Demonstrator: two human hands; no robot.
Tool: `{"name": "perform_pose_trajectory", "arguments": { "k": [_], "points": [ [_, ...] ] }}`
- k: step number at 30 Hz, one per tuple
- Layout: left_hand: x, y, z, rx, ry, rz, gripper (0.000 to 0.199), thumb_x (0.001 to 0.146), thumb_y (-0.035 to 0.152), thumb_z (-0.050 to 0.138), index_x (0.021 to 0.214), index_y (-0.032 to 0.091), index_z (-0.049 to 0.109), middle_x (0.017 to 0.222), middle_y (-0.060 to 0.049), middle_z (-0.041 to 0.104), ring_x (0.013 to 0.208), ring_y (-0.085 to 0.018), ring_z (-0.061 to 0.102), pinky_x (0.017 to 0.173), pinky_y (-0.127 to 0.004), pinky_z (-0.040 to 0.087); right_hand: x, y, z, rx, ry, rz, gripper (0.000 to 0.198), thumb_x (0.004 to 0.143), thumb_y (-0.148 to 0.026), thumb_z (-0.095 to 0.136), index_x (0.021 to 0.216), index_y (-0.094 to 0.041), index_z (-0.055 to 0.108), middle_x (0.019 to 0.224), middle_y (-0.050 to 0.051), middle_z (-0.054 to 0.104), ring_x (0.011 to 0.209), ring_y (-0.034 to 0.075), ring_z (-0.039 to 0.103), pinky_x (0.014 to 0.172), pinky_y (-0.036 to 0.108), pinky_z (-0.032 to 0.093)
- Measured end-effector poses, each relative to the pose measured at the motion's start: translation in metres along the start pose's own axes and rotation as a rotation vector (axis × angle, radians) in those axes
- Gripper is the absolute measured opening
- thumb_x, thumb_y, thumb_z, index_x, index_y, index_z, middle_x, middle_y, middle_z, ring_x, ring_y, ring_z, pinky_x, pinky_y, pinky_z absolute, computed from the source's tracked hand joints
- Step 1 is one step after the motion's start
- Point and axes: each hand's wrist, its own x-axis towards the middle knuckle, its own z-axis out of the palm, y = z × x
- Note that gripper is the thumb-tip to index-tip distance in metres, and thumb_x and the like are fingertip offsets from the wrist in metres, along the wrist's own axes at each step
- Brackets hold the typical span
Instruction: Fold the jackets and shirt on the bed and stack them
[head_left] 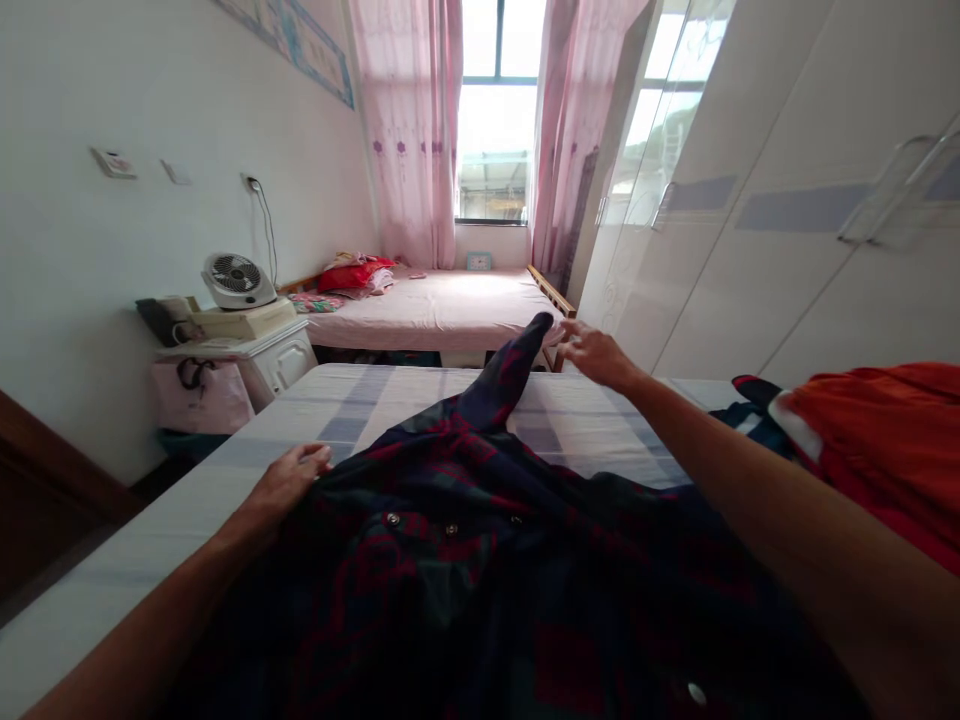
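Note:
A dark plaid shirt (442, 500) in navy, red and green lies spread over the near bed, with several metal snap buttons showing. One sleeve-like end (517, 370) of it sticks up and away, toward the far side. My right hand (596, 352) is reached out just right of that end, fingers apart and slightly blurred, with nothing visible in them. At the shirt's left edge, my left hand (289, 478) rests with its fingers loosely bent and partly spread, fingertips touching the cloth. The shirt's nearest part is in deep shadow.
Under the shirt is a striped bedsheet (337, 405). Piled clothes (877, 430), orange and dark, lie at the right. Beyond stands another bed (450, 305) with red bedding. A fan (238, 278) sits on a white cabinet (281, 365) at left; a white wardrobe (757, 190) lines the right.

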Motion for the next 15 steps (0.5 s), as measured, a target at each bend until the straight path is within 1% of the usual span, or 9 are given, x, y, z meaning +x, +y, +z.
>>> {"name": "perform_pose_trajectory", "arguments": {
  "k": [1,3,6,7,8,10,13,15],
  "points": [
    [-0.002,-0.008,-0.003,0.049,-0.025,0.004,0.047,0.076,0.053,0.054,0.105,0.017,0.058,0.100,-0.010,0.068,0.088,-0.025,0.067,0.068,-0.031,0.056,-0.023,0.006,-0.004,-0.075,-0.091,-0.044,0.040,0.082,-0.022,0.053,0.122,-0.016,0.054,0.113,0.010,0.064,0.100,0.024,0.062,0.093,0.040,0.045],
    [-0.011,-0.019,-0.008,0.068,-0.093,0.001,0.055,0.074,0.057,0.056,0.113,0.018,0.056,0.105,-0.011,0.068,0.093,-0.025,0.066,0.072,-0.031,0.056,-0.074,0.020,-0.015,-0.157,-0.216,-0.068,0.034,0.086,-0.029,0.048,0.116,-0.017,0.060,0.109,0.008,0.067,0.098,0.023,0.063,0.091,0.036,0.045],
    [-0.028,-0.023,-0.013,0.007,-0.194,-0.072,0.065,0.070,0.057,0.060,0.123,0.021,0.048,0.105,-0.010,0.068,0.089,-0.026,0.068,0.070,-0.032,0.057,-0.146,0.040,-0.033,-0.199,-0.400,-0.102,0.031,0.086,-0.036,0.048,0.108,-0.022,0.065,0.112,0.005,0.066,0.101,0.023,0.062,0.090,0.034,0.046],
    [-0.031,-0.022,-0.014,0.008,-0.221,-0.080,0.068,0.069,0.057,0.062,0.125,0.022,0.047,0.107,-0.010,0.068,0.088,-0.027,0.068,0.069,-0.033,0.057,-0.166,0.045,-0.038,-0.217,-0.418,-0.098,0.030,0.086,-0.039,0.049,0.106,-0.023,0.065,0.113,0.004,0.066,0.101,0.023,0.062,0.089,0.034,0.047],
    [-0.033,-0.020,-0.015,0.030,-0.245,-0.063,0.072,0.067,0.057,0.063,0.126,0.021,0.046,0.109,-0.011,0.067,0.089,-0.028,0.068,0.071,-0.034,0.057,-0.183,0.049,-0.042,-0.239,-0.419,-0.094,0.031,0.086,-0.040,0.049,0.106,-0.024,0.065,0.114,0.005,0.065,0.102,0.023,0.061,0.089,0.035,0.047],
    [-0.034,-0.014,-0.017,0.142,-0.232,0.020,0.076,0.065,0.060,0.062,0.126,0.018,0.047,0.114,-0.013,0.065,0.095,-0.030,0.065,0.078,-0.036,0.055,-0.209,0.056,-0.047,-0.302,-0.381,-0.096,0.032,0.086,-0.042,0.050,0.108,-0.025,0.064,0.117,0.005,0.063,0.104,0.023,0.060,0.090,0.036,0.047],
    [-0.025,0.003,-0.013,0.376,-0.147,0.231,0.071,0.071,0.061,0.051,0.122,0.012,0.054,0.118,-0.016,0.062,0.105,-0.031,0.060,0.091,-0.038,0.047,-0.235,0.066,-0.051,-0.441,-0.290,-0.152,0.035,0.084,-0.042,0.052,0.113,-0.024,0.062,0.121,0.007,0.060,0.109,0.026,0.056,0.092,0.042,0.044],
    [-0.015,0.018,-0.002,0.528,-0.142,0.375,0.066,0.075,0.059,0.043,0.119,0.011,0.057,0.121,-0.016,0.061,0.110,-0.031,0.057,0.096,-0.038,0.042,-0.244,0.074,-0.052,-0.539,-0.239,-0.196,0.034,0.083,-0.040,0.055,0.112,-0.024,0.062,0.120,0.008,0.061,0.109,0.028,0.056,0.090,0.044,0.044]
  ]
}}
